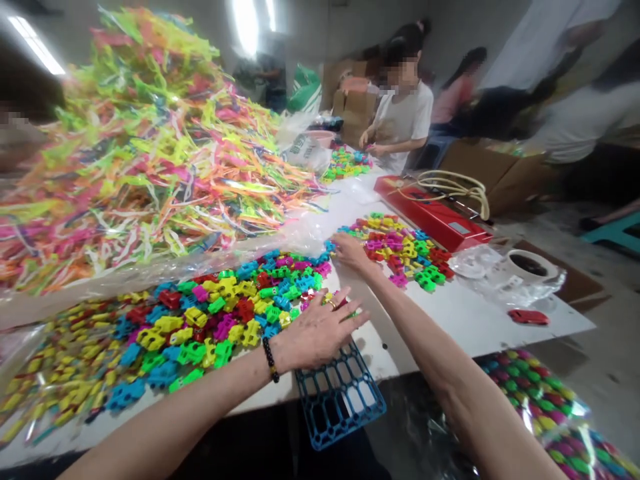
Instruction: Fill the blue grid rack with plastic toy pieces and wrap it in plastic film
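Observation:
My left hand [320, 330] is above the near table edge with its fingers spread, over the top end of a blue plastic lattice tray [343, 400]. Bits of red and green show by its fingers; I cannot tell whether it touches them. My right hand [349, 252] reaches farther forward, fingers bent down and drawn together beside a small blue toy piece [330, 247]. What it holds, if anything, is hidden. Left of my hands spreads a heap of small coloured plastic toy cars [220, 313]. Another pile of such pieces [400, 250] lies to the right.
A tall heap of bright plastic strips [165, 147] covers the back left. Small yellow pieces [65, 360] lie at the near left. A red box [430, 213] with cord, a tape roll [533, 263] and a red object [529, 317] sit at right. A person [403, 120] works beyond.

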{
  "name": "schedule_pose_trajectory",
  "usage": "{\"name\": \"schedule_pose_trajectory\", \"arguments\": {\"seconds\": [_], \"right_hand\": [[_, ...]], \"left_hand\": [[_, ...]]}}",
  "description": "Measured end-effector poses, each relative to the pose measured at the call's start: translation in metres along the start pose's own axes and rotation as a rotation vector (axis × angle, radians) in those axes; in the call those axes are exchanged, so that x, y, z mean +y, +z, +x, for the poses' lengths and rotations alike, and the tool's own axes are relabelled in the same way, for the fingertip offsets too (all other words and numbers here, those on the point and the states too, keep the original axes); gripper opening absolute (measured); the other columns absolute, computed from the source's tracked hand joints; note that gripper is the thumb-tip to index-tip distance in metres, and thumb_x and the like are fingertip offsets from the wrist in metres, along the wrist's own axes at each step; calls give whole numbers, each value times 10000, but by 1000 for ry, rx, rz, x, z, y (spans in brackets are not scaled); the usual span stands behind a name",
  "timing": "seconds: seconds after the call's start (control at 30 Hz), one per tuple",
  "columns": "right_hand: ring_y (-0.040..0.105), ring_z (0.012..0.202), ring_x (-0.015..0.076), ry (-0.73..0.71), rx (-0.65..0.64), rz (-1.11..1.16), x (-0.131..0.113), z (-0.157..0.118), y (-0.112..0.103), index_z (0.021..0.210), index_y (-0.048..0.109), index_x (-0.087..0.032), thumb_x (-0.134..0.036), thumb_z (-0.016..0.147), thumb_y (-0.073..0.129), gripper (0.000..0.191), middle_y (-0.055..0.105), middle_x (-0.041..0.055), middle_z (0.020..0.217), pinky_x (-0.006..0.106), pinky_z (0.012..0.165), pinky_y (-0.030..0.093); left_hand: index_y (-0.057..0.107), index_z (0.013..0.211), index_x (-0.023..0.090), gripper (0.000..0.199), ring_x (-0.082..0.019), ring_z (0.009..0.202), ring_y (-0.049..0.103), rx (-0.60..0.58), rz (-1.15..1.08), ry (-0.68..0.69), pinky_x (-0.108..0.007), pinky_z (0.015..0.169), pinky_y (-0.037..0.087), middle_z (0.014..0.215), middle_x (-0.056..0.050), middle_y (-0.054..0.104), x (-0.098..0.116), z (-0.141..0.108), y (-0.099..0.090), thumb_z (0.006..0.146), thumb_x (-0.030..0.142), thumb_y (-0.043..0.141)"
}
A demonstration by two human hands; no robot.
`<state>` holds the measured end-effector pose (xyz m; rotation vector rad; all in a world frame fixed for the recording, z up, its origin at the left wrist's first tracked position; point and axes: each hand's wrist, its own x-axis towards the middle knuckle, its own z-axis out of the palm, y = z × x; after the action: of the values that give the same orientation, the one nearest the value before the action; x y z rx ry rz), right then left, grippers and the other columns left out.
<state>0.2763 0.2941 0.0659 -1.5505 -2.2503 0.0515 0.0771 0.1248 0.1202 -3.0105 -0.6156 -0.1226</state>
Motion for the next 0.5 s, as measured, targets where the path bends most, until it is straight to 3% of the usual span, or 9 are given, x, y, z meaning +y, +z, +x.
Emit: {"name": "schedule_pose_trajectory", "arguments": {"seconds": [0.07,0.17,0.37,0.43,0.5], "right_hand": [[539,1225,305,23,-70,-35,0,23,14,1158,684,-149,-157,891,506,321,678,172,1272,430,1032,420],[534,1238,319,60,-150,-79,9,24,24,1190,678,-151,-168,898,510,337,659,173,1320,454,1036,404],[577,1157,261,34,-226,-150,31,-27,2,1116,708,-170,-186,884,549,282,681,125,1263,356,971,422],[601,1073,252,42,-222,-167,31,-26,-5,1032,734,-187,-183,876,561,233,711,111,1165,337,905,434],[602,1035,253,66,-192,-180,28,-8,-5,1032,742,-185,-163,892,533,252,716,122,1114,337,872,436]], "left_hand": [[424,1506,206,477,-347,1479,372,7,-16,-9,-609,1115,415,1609,-110,427,1,0,-4,1038,280,371],[435,1491,199,468,-358,1473,372,18,-39,-11,-622,1109,423,1597,-107,442,1,1,-6,1034,285,382],[420,1502,201,470,-368,1486,365,43,-65,-22,-647,1135,406,1605,-99,435,1,0,-1,1048,281,327],[426,1503,215,467,-359,1486,371,52,-70,-32,-635,1147,406,1608,-85,436,1,0,0,1062,310,304],[432,1502,228,464,-352,1488,372,52,-79,-38,-626,1149,414,1612,-72,434,2,0,2,1063,324,316]]}}
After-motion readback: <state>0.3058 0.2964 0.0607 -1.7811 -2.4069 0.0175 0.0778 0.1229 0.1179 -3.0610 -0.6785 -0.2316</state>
